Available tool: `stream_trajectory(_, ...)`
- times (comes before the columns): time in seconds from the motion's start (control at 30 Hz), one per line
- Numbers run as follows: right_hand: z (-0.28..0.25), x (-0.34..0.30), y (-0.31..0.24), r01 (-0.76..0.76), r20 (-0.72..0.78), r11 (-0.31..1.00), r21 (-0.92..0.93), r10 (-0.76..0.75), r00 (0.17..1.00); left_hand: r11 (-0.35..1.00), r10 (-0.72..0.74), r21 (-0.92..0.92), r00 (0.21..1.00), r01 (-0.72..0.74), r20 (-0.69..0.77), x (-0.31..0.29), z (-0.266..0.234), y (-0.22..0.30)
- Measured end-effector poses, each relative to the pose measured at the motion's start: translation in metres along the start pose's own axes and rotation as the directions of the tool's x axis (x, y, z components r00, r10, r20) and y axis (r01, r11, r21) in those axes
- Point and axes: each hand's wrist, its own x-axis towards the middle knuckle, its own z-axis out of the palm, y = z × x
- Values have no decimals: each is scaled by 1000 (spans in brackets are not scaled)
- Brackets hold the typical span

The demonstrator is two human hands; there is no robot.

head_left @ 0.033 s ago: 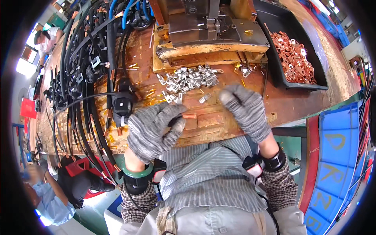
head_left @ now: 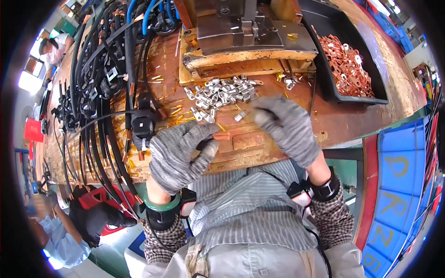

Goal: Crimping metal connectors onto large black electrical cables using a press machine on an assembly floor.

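My left hand (head_left: 181, 155), in a grey knitted glove, is closed near the table's front edge. Bare copper strands (head_left: 221, 136) of a cable end stick out past its fingertips; the rest of that cable is hidden. To the right, my right hand (head_left: 288, 130), gloved alike, has its fingers curled inward; whatever they hold is hidden. A silver cable lug (head_left: 241, 115) lies alone just left of the right fingertips. Behind it is a heap of similar lugs (head_left: 220, 95). A thin yellow sliver (head_left: 221, 127) lies above the copper strands.
A metal press (head_left: 248, 39) on a worn yellow base stands behind the lugs. At the right back, a black tray (head_left: 340, 99) holds copper-coloured lugs. Bundled black cables (head_left: 104, 116) cover the table's left side. Blue crates (head_left: 398, 185) stand right; a seated person (head_left: 65, 227) is lower left.
My right hand has shifted slightly left, closer to the lone lug. The yellow sliver now shows above the copper strands. My left hand has barely moved.
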Motion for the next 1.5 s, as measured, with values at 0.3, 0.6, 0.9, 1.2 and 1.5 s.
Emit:
stream_trajectory(0.3,25,4,-4,310,44,895,-319,-313,949,989,6,147,1000,-7,4,3,-6,5)
stream_trajectory(0.6,42,-18,-18,-15,47,813,582,-16,999,974,-122,-195,992,114,-27,19,-5,6)
stream_trajectory(0.9,37,-15,-23,-203,216,627,752,56,975,972,-138,-197,989,126,-48,19,-2,10)
stream_trajectory(1.2,40,-15,-24,-275,265,559,782,101,959,985,-93,-150,993,81,-76,19,2,9)
stream_trajectory(1.5,43,-15,-18,-258,233,585,769,119,965,997,-63,-41,997,61,-40,21,7,8)
